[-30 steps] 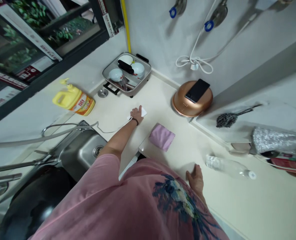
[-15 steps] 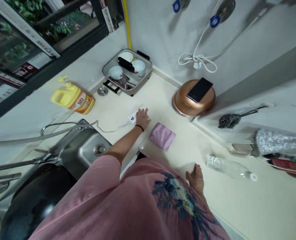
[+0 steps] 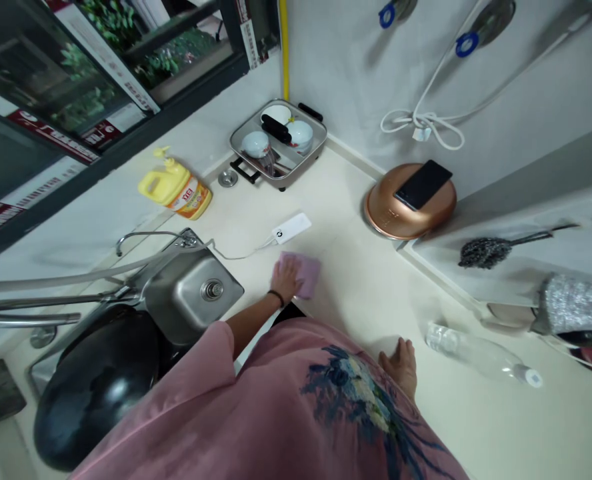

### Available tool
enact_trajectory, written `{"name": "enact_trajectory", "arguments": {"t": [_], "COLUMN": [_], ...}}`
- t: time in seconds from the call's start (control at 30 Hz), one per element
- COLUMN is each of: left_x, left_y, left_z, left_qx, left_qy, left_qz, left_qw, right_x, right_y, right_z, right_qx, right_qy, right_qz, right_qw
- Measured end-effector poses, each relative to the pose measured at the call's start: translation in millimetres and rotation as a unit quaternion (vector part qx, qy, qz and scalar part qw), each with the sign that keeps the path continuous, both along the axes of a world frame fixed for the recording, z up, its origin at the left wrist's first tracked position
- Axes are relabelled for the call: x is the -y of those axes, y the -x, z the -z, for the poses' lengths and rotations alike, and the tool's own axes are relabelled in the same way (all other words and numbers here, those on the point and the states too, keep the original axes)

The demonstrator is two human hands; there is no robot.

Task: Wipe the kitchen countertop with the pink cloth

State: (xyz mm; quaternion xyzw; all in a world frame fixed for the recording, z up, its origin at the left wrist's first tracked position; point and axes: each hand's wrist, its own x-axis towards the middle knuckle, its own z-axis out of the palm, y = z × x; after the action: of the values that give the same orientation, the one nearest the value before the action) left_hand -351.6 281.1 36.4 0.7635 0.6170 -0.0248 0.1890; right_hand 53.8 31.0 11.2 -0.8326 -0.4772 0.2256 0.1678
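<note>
My left hand [image 3: 287, 279], with a dark band at the wrist, lies on the left part of a purple cloth [image 3: 310, 274] near the counter's inner corner. Its fingers are stretched out flat over the fabric. Just beyond the cloth is a white power strip [image 3: 296, 227] with its cord running left. My right hand [image 3: 401, 367] rests on the counter by its front edge, thumb apart from the fingers, holding nothing. A clear plastic bottle [image 3: 481, 353] with a white cap lies on its side to the right of that hand.
A steel sink [image 3: 179, 283] is at left, with a black wok [image 3: 96, 383] over it. Behind stand a yellow detergent jug [image 3: 176, 190] and an electric pan [image 3: 289, 175] holding bowls. A copper-coloured basin [image 3: 391, 217] carries a phone [image 3: 423, 185]. A scrubber [image 3: 485, 252] hangs at right.
My left hand has left the power strip and come onto the cloth, which now lies further left, by the counter corner. The view has shifted slightly; my right hand stays on the counter.
</note>
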Motion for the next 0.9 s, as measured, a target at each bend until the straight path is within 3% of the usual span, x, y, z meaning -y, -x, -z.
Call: {"name": "enact_trajectory", "arguments": {"t": [0.1,0.2,0.27,0.33,0.4,0.47,0.6,0.67,0.8,0.9], "left_x": [-7,-34,-53,-61,-50,-22,40,55,45,20], "left_y": [72,127,146,147,132,103,30,-7,-71,-99], "left_z": [-3.2,-6.9,-8.9,-9.7,-8.9,-6.7,0.3,3.5,7.2,7.5], "left_qx": [-0.048,-0.067,-0.075,-0.085,-0.094,-0.099,-0.077,-0.044,0.026,0.054], "left_qy": [0.005,-0.001,-0.003,-0.008,-0.013,-0.010,0.015,0.016,-0.008,-0.024], "left_qz": [-0.114,-0.228,-0.294,-0.332,-0.331,-0.294,-0.158,-0.071,0.088,0.139], "left_qw": [0.992,0.971,0.953,0.939,0.939,0.951,0.984,0.996,0.996,0.989], "right_x": [-1,-1,0,0,0,0,-1,-2,-2,-3], "right_y": [1,2,1,0,-1,-1,0,1,0,1], "right_z": [1.6,1.9,1.7,1.3,1.0,0.9,1.8,2.3,1.3,-1.5], "right_qx": [0.002,0.003,0.004,0.006,0.007,0.007,0.006,-0.001,-0.010,-0.007], "right_qy": [0.001,-0.001,-0.005,-0.007,-0.007,-0.006,0.002,0.001,-0.005,-0.010], "right_qz": [0.001,-0.007,-0.013,-0.018,-0.020,-0.020,-0.015,-0.014,-0.016,-0.021], "right_qw": [1.000,1.000,1.000,1.000,1.000,1.000,1.000,1.000,1.000,1.000]}}
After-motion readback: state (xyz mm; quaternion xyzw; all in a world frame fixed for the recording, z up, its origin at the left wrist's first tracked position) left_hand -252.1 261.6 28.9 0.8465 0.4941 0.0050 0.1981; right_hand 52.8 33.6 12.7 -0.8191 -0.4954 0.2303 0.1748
